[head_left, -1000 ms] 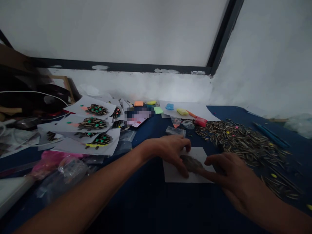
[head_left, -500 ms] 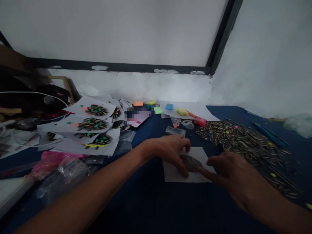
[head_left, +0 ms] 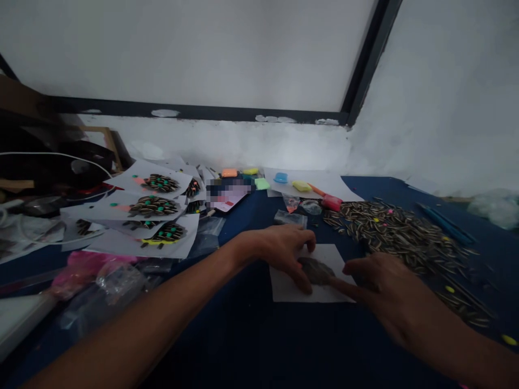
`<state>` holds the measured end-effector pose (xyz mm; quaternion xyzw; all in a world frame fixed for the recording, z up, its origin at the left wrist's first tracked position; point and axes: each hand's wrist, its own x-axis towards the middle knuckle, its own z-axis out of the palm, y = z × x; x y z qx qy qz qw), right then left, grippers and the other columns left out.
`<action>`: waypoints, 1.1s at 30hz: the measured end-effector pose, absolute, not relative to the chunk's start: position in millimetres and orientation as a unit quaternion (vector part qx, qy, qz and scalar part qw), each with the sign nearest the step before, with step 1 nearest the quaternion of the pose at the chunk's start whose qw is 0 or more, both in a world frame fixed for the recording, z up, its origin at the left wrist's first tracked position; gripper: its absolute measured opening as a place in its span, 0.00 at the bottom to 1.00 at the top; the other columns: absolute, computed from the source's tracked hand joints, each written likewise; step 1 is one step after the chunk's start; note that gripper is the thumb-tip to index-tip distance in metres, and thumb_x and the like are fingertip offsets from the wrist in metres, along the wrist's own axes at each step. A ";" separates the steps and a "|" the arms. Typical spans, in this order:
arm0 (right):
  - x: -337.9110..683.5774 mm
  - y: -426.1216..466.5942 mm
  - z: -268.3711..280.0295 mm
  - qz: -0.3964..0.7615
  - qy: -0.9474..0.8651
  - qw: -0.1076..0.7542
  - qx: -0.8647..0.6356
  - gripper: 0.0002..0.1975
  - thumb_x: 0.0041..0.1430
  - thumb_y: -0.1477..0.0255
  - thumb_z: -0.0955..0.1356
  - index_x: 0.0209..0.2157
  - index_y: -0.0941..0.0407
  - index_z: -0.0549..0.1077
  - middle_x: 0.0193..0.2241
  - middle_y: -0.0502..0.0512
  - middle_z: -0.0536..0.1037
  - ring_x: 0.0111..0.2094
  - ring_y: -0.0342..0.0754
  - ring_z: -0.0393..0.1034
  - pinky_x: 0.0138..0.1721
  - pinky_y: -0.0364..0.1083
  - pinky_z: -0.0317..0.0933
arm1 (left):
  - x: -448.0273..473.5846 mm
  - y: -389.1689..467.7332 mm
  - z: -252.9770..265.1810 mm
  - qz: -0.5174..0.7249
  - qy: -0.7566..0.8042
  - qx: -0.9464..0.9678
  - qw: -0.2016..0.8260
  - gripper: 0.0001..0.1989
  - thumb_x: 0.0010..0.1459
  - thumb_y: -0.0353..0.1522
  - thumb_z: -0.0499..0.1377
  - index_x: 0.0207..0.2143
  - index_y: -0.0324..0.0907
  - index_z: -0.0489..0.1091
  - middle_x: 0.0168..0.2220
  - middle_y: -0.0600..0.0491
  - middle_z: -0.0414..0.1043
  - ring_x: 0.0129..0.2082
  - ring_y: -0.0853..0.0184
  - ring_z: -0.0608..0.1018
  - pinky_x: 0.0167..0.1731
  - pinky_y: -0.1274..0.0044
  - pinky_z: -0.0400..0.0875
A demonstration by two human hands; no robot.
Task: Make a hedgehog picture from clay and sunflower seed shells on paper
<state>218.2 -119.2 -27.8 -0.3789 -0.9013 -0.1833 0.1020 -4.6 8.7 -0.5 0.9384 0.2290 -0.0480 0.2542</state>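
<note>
A white sheet of paper lies on the dark blue cloth before me, with a flattened grey patch, clay-like in look, on it. My left hand rests over the sheet's left part, thumb and fingers apart around the patch's left end, nothing held. From the right, my right hand reaches in with its index finger stretched out, the tip touching the right end of the patch. Its other fingers are partly hidden and blurred.
Loose striped sunflower seeds are heaped at the right, beside a blue tool. Papers with seed designs are stacked at the left, above plastic bags. A phone and coloured clay blocks lie at the back.
Both hands hold nearly the same pose over the grey patch. The whole view has shifted very slightly; nothing else visibly differs.
</note>
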 end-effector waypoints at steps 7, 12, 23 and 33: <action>207.9 -118.0 -21.6 -0.174 -0.895 0.116 -0.395 0.27 0.56 0.80 0.60 0.56 0.48 0.68 0.40 0.61 0.73 0.35 0.53 0.66 0.35 0.53 0.61 | -3.7 9.4 -2.0 -0.045 0.228 0.939 0.252 0.38 0.36 0.52 0.66 0.47 0.46 0.62 0.45 0.51 0.65 0.42 0.63 0.70 0.37 0.75 0.65; 203.7 -116.7 -22.5 -0.153 -0.891 0.064 -0.422 0.24 0.60 0.70 0.63 0.58 0.50 0.66 0.42 0.62 0.72 0.37 0.55 0.66 0.37 0.55 0.61 | -3.7 9.1 -1.9 -0.041 0.225 0.941 0.249 0.37 0.36 0.52 0.66 0.47 0.45 0.62 0.44 0.52 0.65 0.42 0.63 0.70 0.37 0.75 0.65; 195.6 -106.9 -10.9 -0.100 -0.883 0.107 -0.446 0.17 0.65 0.67 0.61 0.54 0.48 0.70 0.42 0.58 0.71 0.38 0.52 0.65 0.37 0.52 0.60 | -3.5 8.0 -1.0 -0.052 0.229 0.940 0.250 0.37 0.38 0.51 0.65 0.48 0.46 0.61 0.46 0.51 0.64 0.44 0.62 0.69 0.38 0.74 0.65; 189.4 -102.6 -14.7 -0.103 -0.906 0.104 -0.398 0.18 0.63 0.70 0.62 0.54 0.46 0.69 0.41 0.57 0.70 0.37 0.52 0.63 0.38 0.52 0.58 | -4.9 9.5 -2.3 -0.041 0.220 0.942 0.249 0.35 0.39 0.50 0.64 0.48 0.46 0.62 0.45 0.51 0.65 0.43 0.62 0.69 0.39 0.74 0.65</action>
